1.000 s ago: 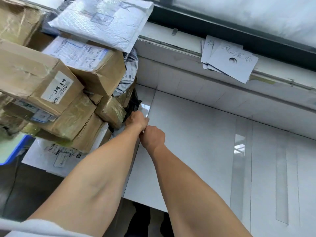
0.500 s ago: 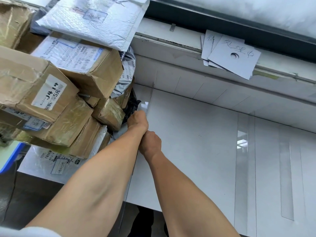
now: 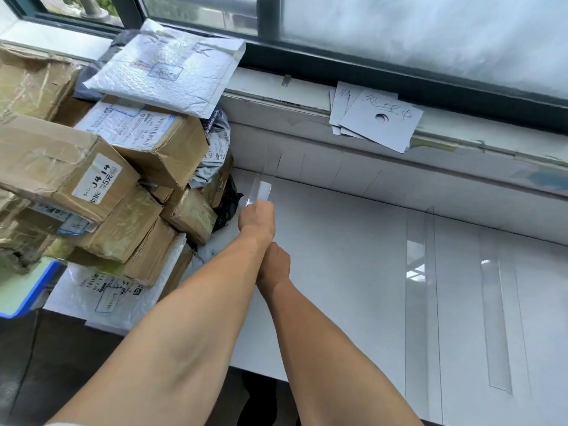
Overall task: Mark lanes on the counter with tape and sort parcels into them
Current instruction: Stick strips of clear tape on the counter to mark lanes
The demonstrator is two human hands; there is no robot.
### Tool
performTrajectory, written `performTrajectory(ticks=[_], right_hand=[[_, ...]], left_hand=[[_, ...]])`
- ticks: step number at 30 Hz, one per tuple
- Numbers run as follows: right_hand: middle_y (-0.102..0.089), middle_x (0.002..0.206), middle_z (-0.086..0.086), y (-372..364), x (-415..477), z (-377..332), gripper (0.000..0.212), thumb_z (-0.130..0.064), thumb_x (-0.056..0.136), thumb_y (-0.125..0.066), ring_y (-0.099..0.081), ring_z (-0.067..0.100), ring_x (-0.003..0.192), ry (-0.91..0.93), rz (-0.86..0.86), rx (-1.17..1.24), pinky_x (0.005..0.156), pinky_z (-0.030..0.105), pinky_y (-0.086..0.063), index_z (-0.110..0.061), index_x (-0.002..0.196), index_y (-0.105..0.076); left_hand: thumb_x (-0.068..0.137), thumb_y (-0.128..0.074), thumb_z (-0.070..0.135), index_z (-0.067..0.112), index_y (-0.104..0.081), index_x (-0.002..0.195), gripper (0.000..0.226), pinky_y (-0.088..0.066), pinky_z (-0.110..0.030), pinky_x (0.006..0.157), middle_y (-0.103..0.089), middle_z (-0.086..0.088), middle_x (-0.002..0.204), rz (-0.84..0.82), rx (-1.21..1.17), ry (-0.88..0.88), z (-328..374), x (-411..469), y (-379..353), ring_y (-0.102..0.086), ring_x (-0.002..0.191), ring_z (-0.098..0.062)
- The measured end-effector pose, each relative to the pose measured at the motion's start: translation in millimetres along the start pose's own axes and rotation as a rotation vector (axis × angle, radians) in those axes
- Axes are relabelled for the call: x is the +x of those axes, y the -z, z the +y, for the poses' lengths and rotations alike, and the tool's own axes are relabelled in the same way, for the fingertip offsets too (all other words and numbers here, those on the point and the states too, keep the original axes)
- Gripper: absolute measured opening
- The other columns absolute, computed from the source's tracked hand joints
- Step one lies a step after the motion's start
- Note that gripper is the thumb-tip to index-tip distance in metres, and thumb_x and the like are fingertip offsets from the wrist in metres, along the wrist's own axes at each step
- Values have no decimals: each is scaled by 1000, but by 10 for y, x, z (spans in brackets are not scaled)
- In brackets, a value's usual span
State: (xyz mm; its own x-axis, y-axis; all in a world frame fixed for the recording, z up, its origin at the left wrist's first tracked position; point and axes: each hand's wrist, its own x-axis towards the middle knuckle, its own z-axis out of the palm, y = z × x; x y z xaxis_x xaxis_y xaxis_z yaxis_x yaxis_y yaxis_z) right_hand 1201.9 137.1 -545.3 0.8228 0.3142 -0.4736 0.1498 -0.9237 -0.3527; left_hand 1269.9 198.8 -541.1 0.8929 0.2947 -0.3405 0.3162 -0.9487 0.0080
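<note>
Right beside the parcel pile (image 3: pixel 107 179), your left grip (image 3: pixel 256 221) pinched the new tape strip (image 3: pixel 260 189), which ran toward the back of the desk (image 3: pixel 338 272). Your right grip (image 3: pixel 275 265) sat tucked against the left wrist, fingers hidden, so clamped or loose, I couldn't tell. Well right of the pile, two laid strips (image 3: pixel 417 287) lay flat. Lane-marking looked nearly done; every parcel sat in the pile, sorting not yet begun.

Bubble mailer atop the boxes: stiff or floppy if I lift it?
Probably light: the bubble mailer looks thin and flat. Its wrinkled padded skin suggests it would sag, not stay rigid. It overhangs the cardboard box beneath, so a nudge might slide it off.
</note>
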Motion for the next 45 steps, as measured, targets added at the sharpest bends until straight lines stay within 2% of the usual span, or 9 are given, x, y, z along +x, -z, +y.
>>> performTrajectory(ticks=[4,13,17,21,24,29,33,40,45], right_hand=[[-36,60,-3,137,-190,282,34,-6,88,-47,-49,21,67,5,40,-4,47,25,-24,-17,60,-31],[-44,58,-3,308,-453,1286,31,-11,89,-46,-53,21,62,-121,64,-38,58,28,-39,-17,60,-38],[-38,58,-3,309,-506,1646,33,-5,89,-44,-52,23,66,-142,61,-69,60,29,-39,-18,60,-35],[-37,59,-3,248,-501,1883,36,-8,92,-42,-52,22,70,-168,62,-49,63,29,-39,-19,60,-33],[-52,70,0,210,-463,2005,36,-8,94,-42,-63,23,79,-172,49,-38,63,28,-41,-19,61,-33],[-69,95,6,175,-372,2142,34,-7,95,-43,-68,25,86,-176,38,-73,64,28,-43,-18,63,-37],[-59,78,3,151,-318,2190,37,-2,93,-44,-57,20,73,-153,36,-128,63,27,-40,-18,62,-32],[-36,63,-3,116,-187,2149,37,-3,94,-42,-60,22,79,-144,22,-143,63,28,-37,-18,62,-30],[-67,95,2,49,-130,2116,19,0,92,-49,-68,20,88,-116,-15,-194,62,26,-40,-16,87,-57]], left_hand=[[85,-51,-11,4,-63,107,30,-47,-33,72,-63,-13,110,-46,-34,-26,336,-143,101,-62,105,-31],[89,-46,-8,4,-63,113,32,-49,-34,76,-63,-13,118,-141,-56,-151,1402,-396,-59,-61,107,-31],[90,-46,-8,3,-63,116,32,-51,-35,81,-52,-15,139,-165,-63,-163,1718,-439,-200,-59,113,-31],[89,-47,-7,4,-64,110,30,-51,-34,79,-61,-15,125,-183,-84,-164,1914,-446,-341,-61,107,-30],[89,-48,-7,5,-65,107,28,-47,-32,72,-64,-13,116,-192,-105,-150,2012,-441,-409,-62,103,-29],[89,-48,-8,4,-65,109,29,-45,-30,71,-57,-14,133,-188,-148,-113,2089,-387,-526,-62,105,-29],[88,-48,-10,3,-63,115,33,-48,-32,79,-57,-13,133,-181,-174,-81,2092,-315,-596,-61,109,-30],[89,-48,-10,3,-61,118,34,-49,-32,81,-58,-13,129,-173,-190,-69,2041,-195,-636,-61,109,-29],[90,-50,-8,5,-62,108,26,-46,-30,71,-63,-12,109,-172,-223,-59,1973,-160,-702,-60,90,-25]])
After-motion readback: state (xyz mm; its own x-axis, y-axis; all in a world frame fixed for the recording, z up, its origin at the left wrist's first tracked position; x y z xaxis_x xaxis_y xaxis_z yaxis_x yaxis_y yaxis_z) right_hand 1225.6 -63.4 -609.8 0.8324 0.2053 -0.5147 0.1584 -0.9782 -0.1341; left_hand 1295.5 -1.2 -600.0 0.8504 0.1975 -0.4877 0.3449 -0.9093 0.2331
